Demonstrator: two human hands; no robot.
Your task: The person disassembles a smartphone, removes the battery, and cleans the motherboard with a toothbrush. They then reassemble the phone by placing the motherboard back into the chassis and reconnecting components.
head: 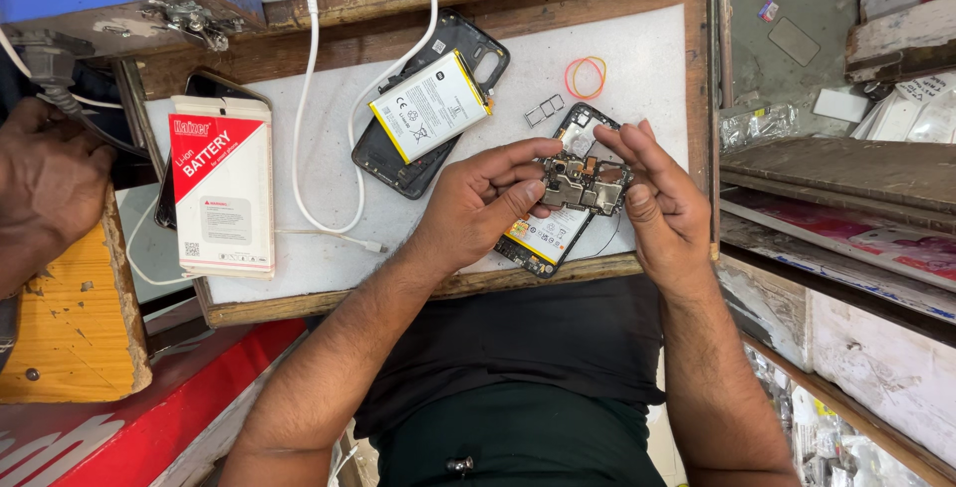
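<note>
left hand (485, 200): fingers pinched on left end of circuit board (585, 183), thumb on top
right hand (652, 198): fingers closed on board's right end
circuit board: small, metal-shielded, held between both hands, just above opened phone (551, 235)
opened phone: back off, battery showing, lies near front edge of worktop (637, 69)
second phone shell (430, 109): farther back, loose battery lying on it
battery box (223, 185): white and red, left side of worktop
white cable (304, 109): runs between box and shell
rubber bands (586, 76): orange, back right
other person's hand (45, 183): far left edge, apart
</note>
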